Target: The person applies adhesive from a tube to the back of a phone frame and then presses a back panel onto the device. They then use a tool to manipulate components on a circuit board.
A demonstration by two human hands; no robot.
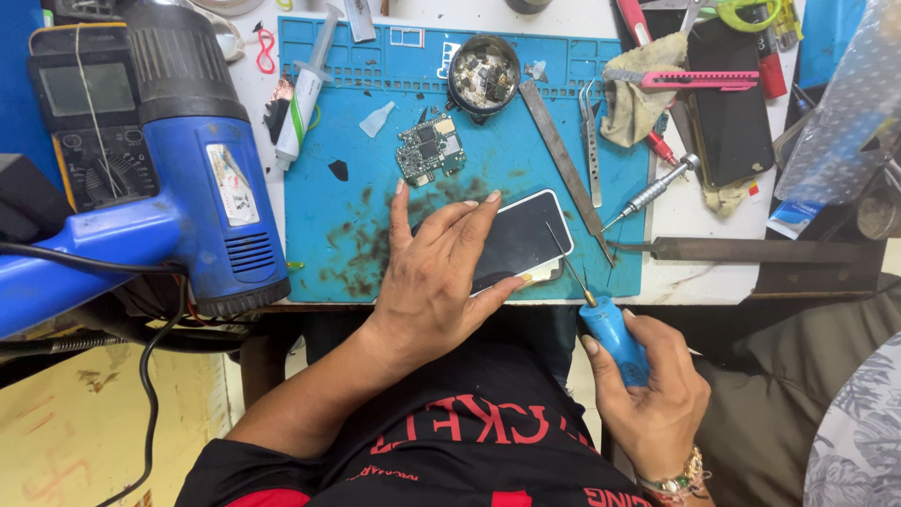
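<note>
My left hand [434, 282] lies flat and open over the smartphone [521, 239], fingers spread, pinning it to the blue work mat [357, 235] at the near edge of the tabletop [694, 258]. My right hand [648, 394] is clenched round the blue-handled screwdriver [610, 333], whose thin shaft points up and away toward the phone's right edge, the tip close beside it; I cannot tell if it touches.

To do this well, I would judge the pressing hand should keep its weight even so the phone cannot slide, and the tip should meet the edge at a shallow angle, with light force from the wrist rather than the arm.

Just beyond my left fingertips sits a small green circuit board [430, 148], farther off a round dish of small parts [483, 75]. Tweezers [591, 141] and a long metal blade [563, 155] lie beyond my right hand. A blue heat gun [202, 178] stands well to the left of my left hand.
</note>
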